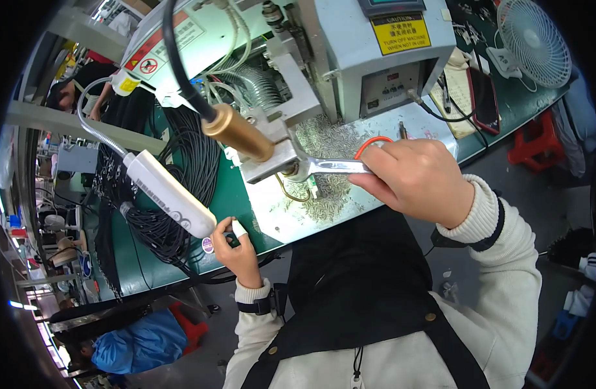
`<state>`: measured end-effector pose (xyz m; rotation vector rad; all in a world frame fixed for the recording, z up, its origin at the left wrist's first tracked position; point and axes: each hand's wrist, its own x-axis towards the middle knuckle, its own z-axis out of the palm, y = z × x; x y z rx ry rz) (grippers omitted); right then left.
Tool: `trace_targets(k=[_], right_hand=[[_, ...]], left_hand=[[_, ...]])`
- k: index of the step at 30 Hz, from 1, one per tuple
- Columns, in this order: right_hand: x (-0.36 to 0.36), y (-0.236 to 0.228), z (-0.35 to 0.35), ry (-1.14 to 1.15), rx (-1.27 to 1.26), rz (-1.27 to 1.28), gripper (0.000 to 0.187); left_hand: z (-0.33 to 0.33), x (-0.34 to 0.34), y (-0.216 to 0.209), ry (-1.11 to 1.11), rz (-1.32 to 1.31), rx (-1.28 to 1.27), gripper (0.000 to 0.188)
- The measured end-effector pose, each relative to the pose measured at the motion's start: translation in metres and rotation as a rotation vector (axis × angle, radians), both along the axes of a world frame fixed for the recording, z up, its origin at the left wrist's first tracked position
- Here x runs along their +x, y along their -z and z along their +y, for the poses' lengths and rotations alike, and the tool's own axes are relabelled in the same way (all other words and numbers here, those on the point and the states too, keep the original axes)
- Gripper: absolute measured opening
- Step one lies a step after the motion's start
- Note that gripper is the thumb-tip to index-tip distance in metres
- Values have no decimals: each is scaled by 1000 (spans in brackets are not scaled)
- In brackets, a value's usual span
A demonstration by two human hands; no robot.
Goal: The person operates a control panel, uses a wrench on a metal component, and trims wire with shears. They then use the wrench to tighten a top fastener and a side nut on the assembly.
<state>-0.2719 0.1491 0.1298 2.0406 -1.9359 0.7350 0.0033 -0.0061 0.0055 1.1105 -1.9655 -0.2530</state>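
Note:
My right hand (pixel 418 178) is closed around the handle of a shiny metal wrench (pixel 340 166). The wrench's head sits on a fitting under a grey metal block (pixel 269 159). From that block a brass-coloured cylinder (pixel 236 131) rises at a tilt, with a thick black cable (pixel 181 71) leading up from it. An orange-red loop (pixel 374 142) shows beside my right fingers. My left hand (pixel 238 253) is at the bench's front edge, fingers loosely bent and slightly apart, one tip covered in white. It is by the end of a white lamp (pixel 170 194); contact is unclear.
Small metal pieces (pixel 324 201) litter the machine's metal plate (pixel 275 223). Bundled black cables (pixel 188 149) lie on the green bench to the left. A grey control box (pixel 392 84), phone (pixel 484 100) and white fan (pixel 534 42) stand right. Another person in blue (pixel 139 340) is at lower left.

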Motion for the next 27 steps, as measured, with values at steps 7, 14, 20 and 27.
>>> trace_targets(k=[7,14,20,27], right_hand=[[2,1,-3,32,23,41,20],[6,-2,-1,65,45,-3,17],[8,-2,-1,75,71,-20,17],[16,-10,-1,103,70,-58,16]], left_hand=[[2,-1,-1,11,59,-14,16],[3,0,-1,18,56,-5,18],[1,3,1,27,60,-36,19],[2,3,-1,17,65,14,23]])
